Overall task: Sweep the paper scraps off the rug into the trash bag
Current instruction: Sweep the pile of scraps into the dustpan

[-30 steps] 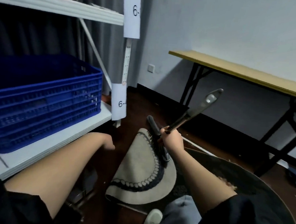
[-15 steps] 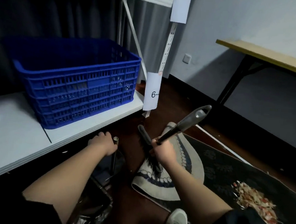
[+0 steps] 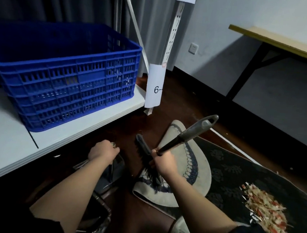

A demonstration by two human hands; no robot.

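Observation:
My right hand (image 3: pixel 164 164) grips the dark handle of a black brush (image 3: pixel 147 163), whose bristles rest on the folded-over pale underside of the rug (image 3: pixel 191 166). The handle's grey end (image 3: pixel 201 128) points up to the right. A heap of white and red paper scraps (image 3: pixel 264 206) lies on the dark patterned rug (image 3: pixel 236 169) at the lower right. My left hand (image 3: pixel 103 152) is closed on the upright handle of a shiny metal dustpan (image 3: pixel 114 170) under the shelf. A trash bag (image 3: pixel 94 221) lined with crinkled plastic sits at the bottom, partly behind my left forearm.
A white shelf (image 3: pixel 56 138) on the left carries a blue plastic crate (image 3: pixel 66 77). Its upright post (image 3: pixel 156 91) with a paper label stands just beyond the brush. A wooden table with black legs (image 3: pixel 274 43) stands at the right wall. Dark floor (image 3: pixel 186 104) lies between them.
The view has swung down and right, bringing the scrap heap and the dustpan into sight. My left hand has reached forward under the shelf and closed on the dustpan handle. The brush stays in my right hand.

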